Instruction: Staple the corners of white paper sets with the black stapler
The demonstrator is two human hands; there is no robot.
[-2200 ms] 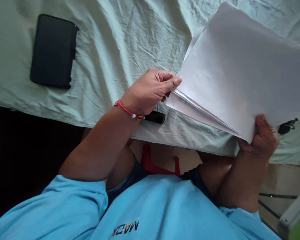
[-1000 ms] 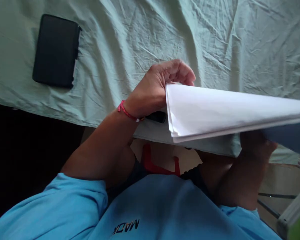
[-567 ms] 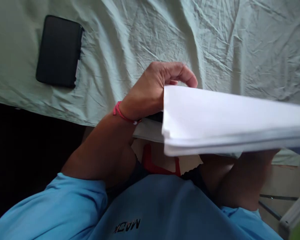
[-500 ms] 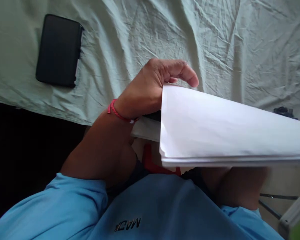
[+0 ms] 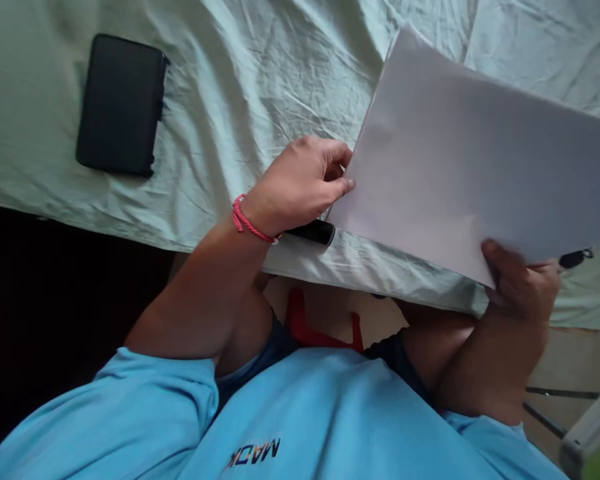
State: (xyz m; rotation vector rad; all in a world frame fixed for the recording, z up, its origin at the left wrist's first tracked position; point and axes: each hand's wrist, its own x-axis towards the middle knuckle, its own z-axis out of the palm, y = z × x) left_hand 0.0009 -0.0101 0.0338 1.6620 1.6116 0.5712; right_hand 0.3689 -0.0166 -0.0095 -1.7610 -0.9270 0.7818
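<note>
A stack of white paper sheets (image 5: 475, 167) is held tilted above the pale green cloth of the table (image 5: 260, 80). My right hand (image 5: 523, 283) grips the stack's near corner, thumb on top. My left hand (image 5: 300, 183), with a red cord bracelet on the wrist, pinches the stack's left edge with fingertips and thumb. A black marker (image 5: 313, 232) lies on the cloth right under my left hand.
A black rectangular case (image 5: 120, 105) lies on the cloth at the far left. A small dark object (image 5: 575, 257) sits by the table edge at the right. A red stool part (image 5: 320, 330) shows between my knees below the table edge.
The stack was tipped edge-on toward me a second ago; now it lies back with its blank face up. My left hand shifted from behind the stack to pinching its left edge.
</note>
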